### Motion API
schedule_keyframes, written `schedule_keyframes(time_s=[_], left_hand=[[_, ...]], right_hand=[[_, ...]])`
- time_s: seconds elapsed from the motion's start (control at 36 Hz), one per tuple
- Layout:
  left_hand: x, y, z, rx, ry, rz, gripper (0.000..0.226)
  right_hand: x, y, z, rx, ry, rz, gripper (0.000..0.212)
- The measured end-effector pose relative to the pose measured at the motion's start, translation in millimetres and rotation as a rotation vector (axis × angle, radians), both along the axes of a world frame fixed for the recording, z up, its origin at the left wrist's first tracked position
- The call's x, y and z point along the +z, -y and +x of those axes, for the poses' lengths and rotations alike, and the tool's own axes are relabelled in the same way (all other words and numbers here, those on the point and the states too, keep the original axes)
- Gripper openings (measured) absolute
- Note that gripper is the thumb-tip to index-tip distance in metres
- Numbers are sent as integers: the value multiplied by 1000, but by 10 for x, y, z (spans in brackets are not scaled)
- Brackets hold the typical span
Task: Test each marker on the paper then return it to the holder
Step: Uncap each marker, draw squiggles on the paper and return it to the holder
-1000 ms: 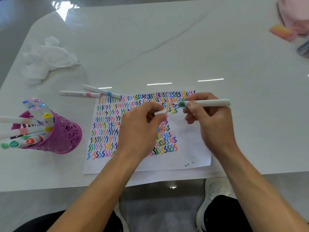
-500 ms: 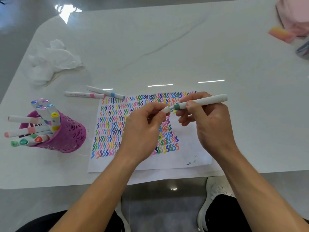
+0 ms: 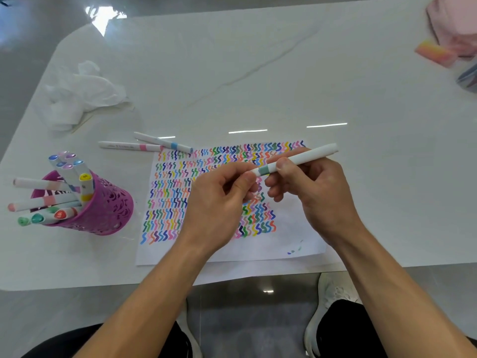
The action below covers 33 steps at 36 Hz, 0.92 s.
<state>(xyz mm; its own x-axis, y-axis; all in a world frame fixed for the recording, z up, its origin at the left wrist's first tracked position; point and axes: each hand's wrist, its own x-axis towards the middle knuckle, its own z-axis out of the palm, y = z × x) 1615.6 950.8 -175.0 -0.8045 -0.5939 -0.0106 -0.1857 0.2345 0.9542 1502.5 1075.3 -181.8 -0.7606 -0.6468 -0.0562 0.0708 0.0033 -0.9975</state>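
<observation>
Obscured: the left hand (image 3: 219,202) covers the middle of the paper (image 3: 291,244), hiding part of the coloured zigzag rows. The left end of the marker (image 3: 296,158) is buried between that hand's thumb and forefinger, so it cannot be told whether a cap is fully seated there. At the table's (image 3: 258,73) far right corner, a pink item (image 3: 454,21) and a grey object below it are cut off by the frame edge. A pink-orange block (image 3: 433,52) lies beside them.

Writing: fine print runs along the pink-banded marker (image 3: 124,145) lying near the paper's far left corner, too small to read. The blue-banded marker (image 3: 165,143) touches it. Marks on the yellow cap end in the holder (image 3: 108,208) are illegible.

Task item: the white marker with a grey-green band is held above the paper's far half, tilted up to the right. The right hand (image 3: 315,192) grips its barrel with curled fingers, thumb just right of the band. The left hand pinches its left end.

The purple holder stands near the table's left edge, with markers leaning out of it. Crumpled white material (image 3: 80,96) lies towards the far left corner.
</observation>
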Motion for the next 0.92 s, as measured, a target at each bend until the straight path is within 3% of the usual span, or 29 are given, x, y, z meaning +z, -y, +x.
schedule_keyframes(time_s=[0.22,0.36,0.58,0.69,0.83,0.92], left_hand=[[33,-24,5,44,-49,21,15],[64,4,23,28,-46,-69,8],[190,164,156,257,-241,-99,11],[271,271,250,401,-314,-209,13],[393,346,363,479,-384,-305,17],[458,384,444,469,-347,-488,23]], right_hand=[[-34,7,38,16,137,-76,21],[-74,28,35,31,285,-126,21],[-150,45,-73,-130,100,7,28],[-199,53,-97,-196,-29,67,15],[-193,84,-42,-206,-122,87,17],[-167,114,-2,-199,-151,79,17]])
